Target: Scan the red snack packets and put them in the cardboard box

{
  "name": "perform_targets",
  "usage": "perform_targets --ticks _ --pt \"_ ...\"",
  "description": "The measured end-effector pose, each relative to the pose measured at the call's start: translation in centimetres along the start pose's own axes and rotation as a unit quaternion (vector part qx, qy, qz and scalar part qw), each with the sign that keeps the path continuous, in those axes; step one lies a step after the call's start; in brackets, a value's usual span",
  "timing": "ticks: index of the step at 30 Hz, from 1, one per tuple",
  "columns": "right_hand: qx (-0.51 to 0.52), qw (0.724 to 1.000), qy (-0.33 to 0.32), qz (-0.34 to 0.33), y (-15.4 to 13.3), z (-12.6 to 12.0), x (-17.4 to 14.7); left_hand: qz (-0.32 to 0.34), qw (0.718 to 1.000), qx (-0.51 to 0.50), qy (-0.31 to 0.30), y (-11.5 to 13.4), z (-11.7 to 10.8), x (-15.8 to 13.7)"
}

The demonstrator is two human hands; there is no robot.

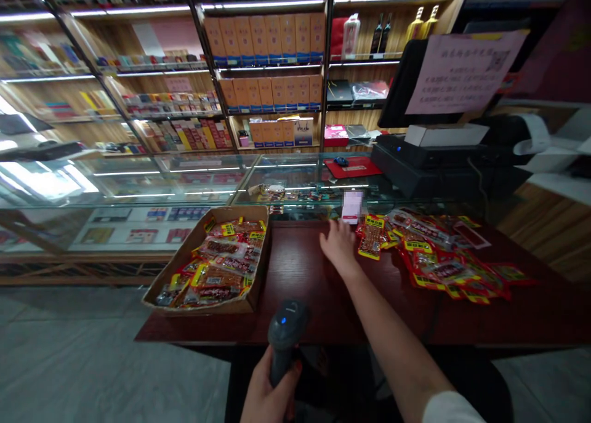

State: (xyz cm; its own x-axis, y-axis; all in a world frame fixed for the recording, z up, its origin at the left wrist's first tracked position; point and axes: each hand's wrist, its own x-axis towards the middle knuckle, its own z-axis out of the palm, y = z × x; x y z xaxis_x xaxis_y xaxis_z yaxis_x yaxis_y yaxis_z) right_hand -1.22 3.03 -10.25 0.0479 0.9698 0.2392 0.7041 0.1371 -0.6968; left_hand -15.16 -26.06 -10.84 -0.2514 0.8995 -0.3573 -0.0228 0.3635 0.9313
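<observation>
My left hand [270, 389] is wrapped round the handle of a dark barcode scanner [289, 324] with a blue light on top, held low before the table's front edge. My right hand [340, 245] stretches forward over the table, fingers somewhat apart and nothing visible in them. Just beyond its fingertips lies a phone [353, 205] with a lit screen. Right beside that hand are red and yellow snack packets [372, 238], the near end of a loose heap [447, 260]. To the left, a cardboard box [263, 260] holds several similar packets.
The dark red wooden table [300, 269] meets a glass counter [198, 183]. At the right back stand a monitor [397, 84] with a paper sheet and a black cash drawer [443, 170]. A mouse [340, 161] sits on a red mat [357, 167]. Stocked shelves [268, 69] line the wall.
</observation>
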Motion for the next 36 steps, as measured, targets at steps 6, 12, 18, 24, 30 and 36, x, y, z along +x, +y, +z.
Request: perform_targets --ticks 6,12,18,24,30,36 --pt "-0.309 0.944 0.048 0.109 10.6 -3.8 -1.6 -0.012 0.999 -0.007 -0.032 0.5 1.2 0.2" --pt "-0.323 0.945 -0.028 0.029 11.5 -4.2 -9.3 -0.014 0.999 -0.006 -0.046 0.5 1.8 0.5" --pt "-0.266 0.962 0.030 0.052 10.9 -4.3 -13.9 -0.024 0.998 0.009 -0.056 1.0 2.1 0.5" --pt "-0.241 0.969 0.055 0.030 11.0 -4.2 -13.9 -0.043 0.997 0.005 -0.063 2.2 2.3 -0.1" --pt "-0.015 0.996 0.033 -0.076 12.2 -4.5 -13.5 -0.028 0.997 0.021 -0.071 3.2 3.3 -0.4" --pt "0.054 0.992 0.065 -0.096 12.6 -4.9 -13.9 -0.038 0.995 0.025 -0.094 3.9 3.7 -0.2"
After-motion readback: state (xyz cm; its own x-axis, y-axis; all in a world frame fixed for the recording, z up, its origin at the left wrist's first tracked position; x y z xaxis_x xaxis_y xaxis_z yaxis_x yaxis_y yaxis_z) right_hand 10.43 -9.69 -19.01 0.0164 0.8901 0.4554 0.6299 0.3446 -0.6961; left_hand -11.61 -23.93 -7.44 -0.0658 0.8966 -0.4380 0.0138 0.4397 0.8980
